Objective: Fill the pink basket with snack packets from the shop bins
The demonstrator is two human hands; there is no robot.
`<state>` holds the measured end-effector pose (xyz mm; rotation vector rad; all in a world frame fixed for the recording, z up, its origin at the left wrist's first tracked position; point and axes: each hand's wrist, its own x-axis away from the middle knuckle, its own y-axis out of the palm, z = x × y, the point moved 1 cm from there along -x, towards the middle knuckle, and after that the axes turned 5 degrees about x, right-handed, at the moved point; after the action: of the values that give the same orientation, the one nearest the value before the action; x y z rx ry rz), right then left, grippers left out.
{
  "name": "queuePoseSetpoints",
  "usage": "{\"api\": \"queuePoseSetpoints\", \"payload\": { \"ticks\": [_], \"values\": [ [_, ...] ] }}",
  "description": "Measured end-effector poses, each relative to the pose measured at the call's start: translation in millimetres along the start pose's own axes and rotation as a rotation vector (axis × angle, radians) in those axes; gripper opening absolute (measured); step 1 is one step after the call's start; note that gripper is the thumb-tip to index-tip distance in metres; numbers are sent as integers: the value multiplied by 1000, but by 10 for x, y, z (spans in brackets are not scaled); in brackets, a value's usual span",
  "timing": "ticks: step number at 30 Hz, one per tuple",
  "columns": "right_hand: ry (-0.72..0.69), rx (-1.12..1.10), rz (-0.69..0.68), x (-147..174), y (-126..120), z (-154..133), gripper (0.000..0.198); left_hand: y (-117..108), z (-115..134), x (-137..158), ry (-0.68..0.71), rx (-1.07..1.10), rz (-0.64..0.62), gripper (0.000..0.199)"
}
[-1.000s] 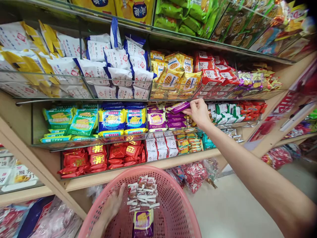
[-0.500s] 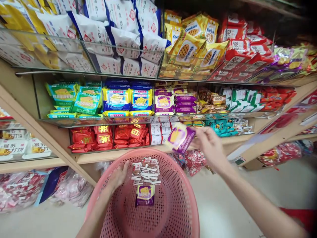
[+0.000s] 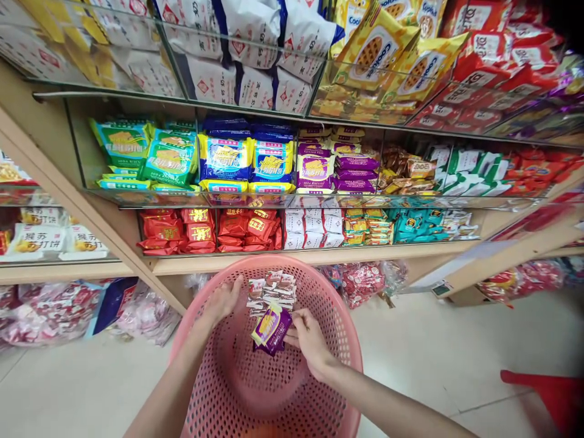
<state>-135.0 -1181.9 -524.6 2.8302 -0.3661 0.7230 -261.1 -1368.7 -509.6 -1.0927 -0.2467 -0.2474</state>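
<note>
Pink perforated plastic forms the basket (image 3: 328,389), whose far rim the left hand (image 3: 223,301) grips with curled fingers, apparently to keep it level. Inside it, the right hand (image 3: 308,340) pinches a purple biscuit packet (image 3: 271,328) by one edge, low over the basket floor and just in front of a small pile of white-wrapped sweets (image 3: 272,289). Matching purple packs (image 3: 356,173) fill the glass-fronted shelf (image 3: 283,201) above.

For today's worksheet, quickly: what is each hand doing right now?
Left hand: grips the pink basket rim.
Right hand: closed on a purple biscuit packet.
</note>
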Motion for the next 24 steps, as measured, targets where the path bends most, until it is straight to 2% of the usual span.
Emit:
{"api": "queuePoseSetpoints", "payload": {
  "ticks": [3,7,11,14,20,24],
  "values": [
    [85,-112,50,16,11,154,23,15,-48,-16,-19,22,-142,63],
    [98,-234,59,2,-8,317,30,98,-170,5,-49,55,-340,46],
    [102,-254,64,-12,-6,359,34,234,-231,116,-82,91,-588,44],
    [117,-228,63,8,7,359,33,319,-215,195,-66,124,-715,40],
    [152,-194,60,77,16,400,27,456,-127,279,-15,186,-824,57],
    [157,-172,37,94,9,409,24,541,-89,307,5,227,-809,62]
  ]
}}
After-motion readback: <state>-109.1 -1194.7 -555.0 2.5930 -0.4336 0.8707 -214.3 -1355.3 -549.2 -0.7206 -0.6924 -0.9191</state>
